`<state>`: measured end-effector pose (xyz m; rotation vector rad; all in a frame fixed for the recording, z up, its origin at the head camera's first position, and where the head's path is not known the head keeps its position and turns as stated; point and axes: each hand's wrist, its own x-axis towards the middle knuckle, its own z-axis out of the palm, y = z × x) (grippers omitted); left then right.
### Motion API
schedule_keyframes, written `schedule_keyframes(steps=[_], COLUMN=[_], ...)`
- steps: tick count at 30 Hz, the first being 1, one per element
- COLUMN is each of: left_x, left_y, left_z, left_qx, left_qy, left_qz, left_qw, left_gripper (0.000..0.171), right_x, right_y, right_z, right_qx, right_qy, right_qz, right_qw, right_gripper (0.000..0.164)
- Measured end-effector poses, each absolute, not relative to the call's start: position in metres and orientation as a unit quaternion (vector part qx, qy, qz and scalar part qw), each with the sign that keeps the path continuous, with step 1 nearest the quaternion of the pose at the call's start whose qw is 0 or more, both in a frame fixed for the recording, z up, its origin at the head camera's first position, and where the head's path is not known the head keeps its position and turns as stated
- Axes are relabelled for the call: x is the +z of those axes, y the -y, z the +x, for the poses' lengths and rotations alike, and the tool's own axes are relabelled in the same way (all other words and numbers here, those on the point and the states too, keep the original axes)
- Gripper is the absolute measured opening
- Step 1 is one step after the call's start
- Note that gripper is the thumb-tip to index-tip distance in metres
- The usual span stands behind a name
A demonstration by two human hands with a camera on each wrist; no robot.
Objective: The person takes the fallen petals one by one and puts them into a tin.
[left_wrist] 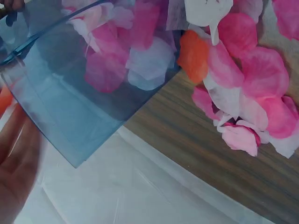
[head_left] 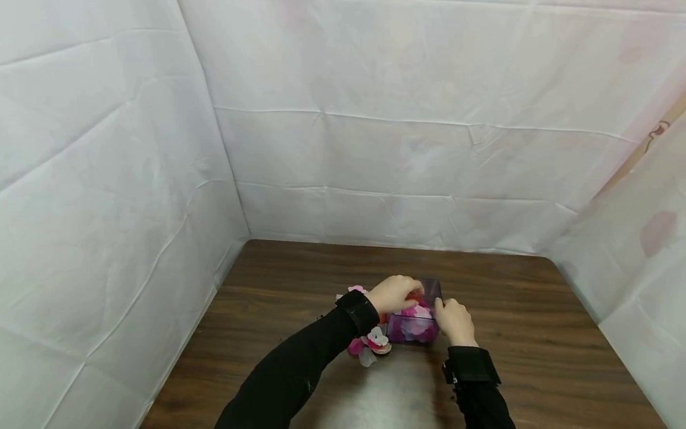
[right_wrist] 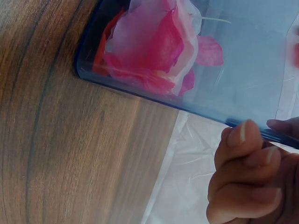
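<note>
A see-through tinted plastic box (head_left: 412, 329) holds pink, white and purple artificial flower petals (right_wrist: 154, 51). My right hand (head_left: 455, 322) pinches the box's right rim between thumb and fingers, as the right wrist view shows. Over the box's opening reaches my left hand (head_left: 395, 294), its fingers curled downward with a red-orange petal (head_left: 414, 295) at the fingertips. Seen from the left wrist, the left hand (left_wrist: 18, 158) is partly cut off by the frame, beside the box wall, with an orange edge of the petal showing.
More loose petals (left_wrist: 264, 74), pink, white and orange, lie piled on the wooden table (head_left: 300, 268) left of the box, partly under the left forearm. White sheeting (head_left: 343, 155) hangs behind the table and along both sides.
</note>
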<state>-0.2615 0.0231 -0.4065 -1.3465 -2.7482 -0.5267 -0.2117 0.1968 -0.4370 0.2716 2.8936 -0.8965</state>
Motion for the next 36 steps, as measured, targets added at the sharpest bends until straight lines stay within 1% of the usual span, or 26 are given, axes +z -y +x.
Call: schedule_keyframes(steps=[3,7,14,16,18,20,22,24,27,29,32,34,36], left_x=[-0.409,-0.408,-0.406,-0.41,-0.418,-0.433,-0.452,-0.473,-0.502,-0.514,-0.523,-0.523,-0.521], left_y=[-0.022,-0.015,0.018,0.032,0.048,0.064,0.08,0.094,0.109,0.114,0.113,0.112,0.111], left_z=[-0.261,-0.258,-0.255,-0.254,-0.252,-0.249,-0.244,-0.238,-0.227,-0.221,-0.216,-0.215,-0.216], left_qx=[-0.156,-0.181,-0.204,-0.226,-0.257,-0.268,-0.26,-0.23,-0.168,-0.136,-0.125,-0.138,-0.158], left_qy=[0.882,0.881,0.888,0.89,0.89,0.89,0.891,0.893,0.896,0.895,0.893,0.896,0.901], left_qz=[-0.445,-0.438,-0.413,-0.395,-0.375,-0.367,-0.37,-0.385,-0.411,-0.424,-0.432,-0.421,-0.403], left_qw=[-0.015,-0.021,0.007,0.02,0.033,0.048,0.049,0.036,0.008,0.007,0.025,0.036,0.04], left_gripper=[0.026,0.028,0.035,0.033,0.026,0.016,0.011,0.011,0.021,0.023,0.013,0.006,0.006], right_x=[-0.436,-0.436,-0.431,-0.431,-0.431,-0.433,-0.433,-0.433,-0.432,-0.431,-0.43,-0.43,-0.431], right_y=[-0.197,-0.197,-0.198,-0.198,-0.199,-0.199,-0.199,-0.199,-0.197,-0.197,-0.196,-0.196,-0.195], right_z=[-0.212,-0.211,-0.209,-0.21,-0.21,-0.209,-0.209,-0.208,-0.207,-0.207,-0.206,-0.205,-0.205], right_qx=[-0.293,-0.291,-0.298,-0.298,-0.297,-0.296,-0.295,-0.296,-0.301,-0.301,-0.302,-0.302,-0.302], right_qy=[-0.95,-0.951,-0.949,-0.949,-0.95,-0.951,-0.952,-0.952,-0.95,-0.95,-0.95,-0.95,-0.95], right_qz=[0.095,0.094,0.087,0.084,0.08,0.076,0.075,0.074,0.074,0.072,0.074,0.075,0.075], right_qw=[0.052,0.053,0.056,0.052,0.048,0.045,0.041,0.039,0.039,0.036,0.035,0.034,0.036], right_gripper=[0.049,0.049,0.05,0.049,0.049,0.049,0.049,0.048,0.049,0.048,0.048,0.048,0.048])
